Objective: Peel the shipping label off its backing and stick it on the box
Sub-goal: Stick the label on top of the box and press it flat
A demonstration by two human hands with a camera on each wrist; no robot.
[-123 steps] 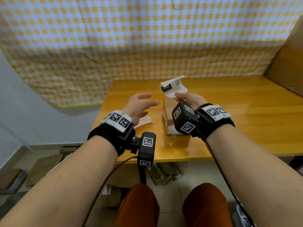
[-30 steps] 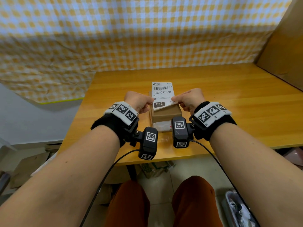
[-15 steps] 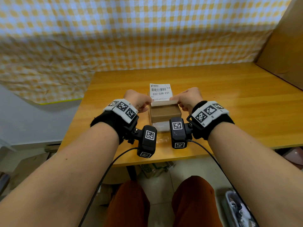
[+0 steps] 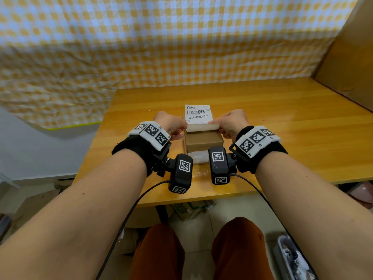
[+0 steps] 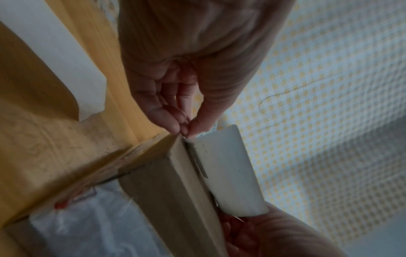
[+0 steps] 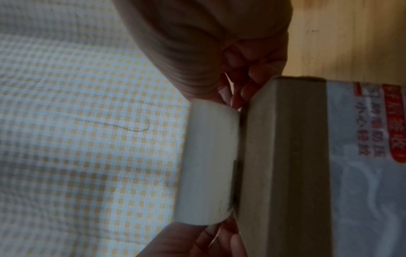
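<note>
Head view, label [image 4: 198, 115] lowered onto box [image 4: 203, 141], hands [image 4: 171, 123] pinching

Left hand [image 4: 170, 123] and right hand [image 4: 232, 121] pinching, forearms extended.

Behind both hands sit black wristbands [image 4: 139, 150] with white checker-marked tags [image 4: 257, 139]; black cabled cameras [image 4: 182, 172] hang beneath; rust-orange trousers [image 4: 157, 253].

i read "032-038-e01" under a barcode on the label [image 4: 198, 115]; the red chinese print on the box [image 6: 285, 156] tape is too blurred for me.
</note>
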